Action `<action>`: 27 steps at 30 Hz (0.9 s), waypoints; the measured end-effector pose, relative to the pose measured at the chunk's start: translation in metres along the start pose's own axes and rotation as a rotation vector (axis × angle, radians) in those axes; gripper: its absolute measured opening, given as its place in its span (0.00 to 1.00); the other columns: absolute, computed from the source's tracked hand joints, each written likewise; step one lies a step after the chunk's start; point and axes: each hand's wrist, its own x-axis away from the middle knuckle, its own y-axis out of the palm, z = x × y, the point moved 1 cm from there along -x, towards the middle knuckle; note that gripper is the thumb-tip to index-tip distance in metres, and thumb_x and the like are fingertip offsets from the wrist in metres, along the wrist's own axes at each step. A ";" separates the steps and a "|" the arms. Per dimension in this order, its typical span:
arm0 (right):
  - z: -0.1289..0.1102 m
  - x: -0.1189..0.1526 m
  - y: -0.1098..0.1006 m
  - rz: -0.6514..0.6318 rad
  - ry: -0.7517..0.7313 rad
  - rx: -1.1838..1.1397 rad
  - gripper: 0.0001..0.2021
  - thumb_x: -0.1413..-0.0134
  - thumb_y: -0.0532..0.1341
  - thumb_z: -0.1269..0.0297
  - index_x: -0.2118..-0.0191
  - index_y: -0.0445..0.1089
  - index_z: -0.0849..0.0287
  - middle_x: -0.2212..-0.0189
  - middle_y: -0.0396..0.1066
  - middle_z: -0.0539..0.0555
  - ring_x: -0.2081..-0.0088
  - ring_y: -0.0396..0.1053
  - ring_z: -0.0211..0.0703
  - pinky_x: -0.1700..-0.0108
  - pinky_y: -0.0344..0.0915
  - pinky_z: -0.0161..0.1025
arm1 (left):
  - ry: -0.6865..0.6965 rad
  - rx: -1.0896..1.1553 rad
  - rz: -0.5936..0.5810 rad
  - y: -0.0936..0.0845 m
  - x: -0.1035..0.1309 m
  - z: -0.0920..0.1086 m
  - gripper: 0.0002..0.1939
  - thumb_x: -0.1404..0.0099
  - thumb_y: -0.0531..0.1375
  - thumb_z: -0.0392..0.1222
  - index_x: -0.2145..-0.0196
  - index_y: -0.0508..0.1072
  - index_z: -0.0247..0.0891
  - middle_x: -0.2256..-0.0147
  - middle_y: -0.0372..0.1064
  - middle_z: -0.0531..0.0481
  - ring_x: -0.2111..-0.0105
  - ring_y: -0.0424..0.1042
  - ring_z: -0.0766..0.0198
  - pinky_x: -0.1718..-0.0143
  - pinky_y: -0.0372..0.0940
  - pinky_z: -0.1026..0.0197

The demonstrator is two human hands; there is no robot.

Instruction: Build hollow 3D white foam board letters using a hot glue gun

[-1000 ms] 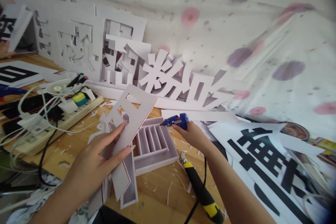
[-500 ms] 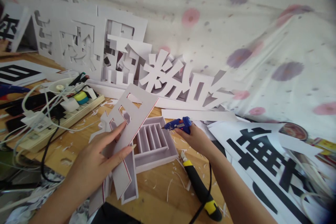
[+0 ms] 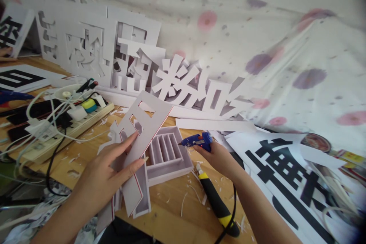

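My left hand grips a white foam-board character piece with red edge lines, thumb and fingers on its face. The piece is tilted and partly covers a white walled structure with several thin upright dividers, which rests on the wooden table. In my right hand is a blue glue gun, its nozzle pointing left near the structure's right wall. A black cord hangs from beneath that hand.
A black and yellow utility knife lies near my right forearm. Left stands a power strip with tangled cables. White cut-out characters line the back; printed sheets lie right. Another person's hand shows far left.
My right hand and the glue gun have shifted slightly right and down, away from the white structure. My left hand and its piece stay almost where they were.
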 end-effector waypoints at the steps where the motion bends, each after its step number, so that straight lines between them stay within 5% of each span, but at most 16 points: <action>1: 0.001 0.001 0.000 0.000 0.002 0.004 0.16 0.48 0.54 0.48 0.73 0.65 0.55 0.79 0.67 0.51 0.75 0.65 0.45 0.73 0.55 0.37 | 0.001 0.000 0.003 0.000 0.000 0.000 0.32 0.43 0.57 0.64 0.43 0.64 0.53 0.48 0.69 0.52 0.49 0.69 0.51 0.59 0.71 0.58; 7: 0.005 0.012 0.002 -0.004 -0.014 0.018 0.18 0.47 0.52 0.46 0.73 0.66 0.56 0.77 0.69 0.53 0.72 0.68 0.48 0.72 0.57 0.38 | 0.027 -0.013 0.017 0.001 0.002 -0.001 0.31 0.43 0.58 0.64 0.43 0.64 0.55 0.49 0.70 0.53 0.49 0.69 0.52 0.51 0.68 0.53; 27: 0.014 0.040 -0.001 -0.034 -0.024 0.032 0.18 0.48 0.50 0.45 0.73 0.61 0.55 0.75 0.70 0.54 0.72 0.68 0.47 0.70 0.59 0.40 | 0.022 -0.009 0.001 0.002 0.001 -0.004 0.31 0.43 0.58 0.64 0.43 0.63 0.58 0.49 0.70 0.54 0.49 0.68 0.50 0.53 0.69 0.51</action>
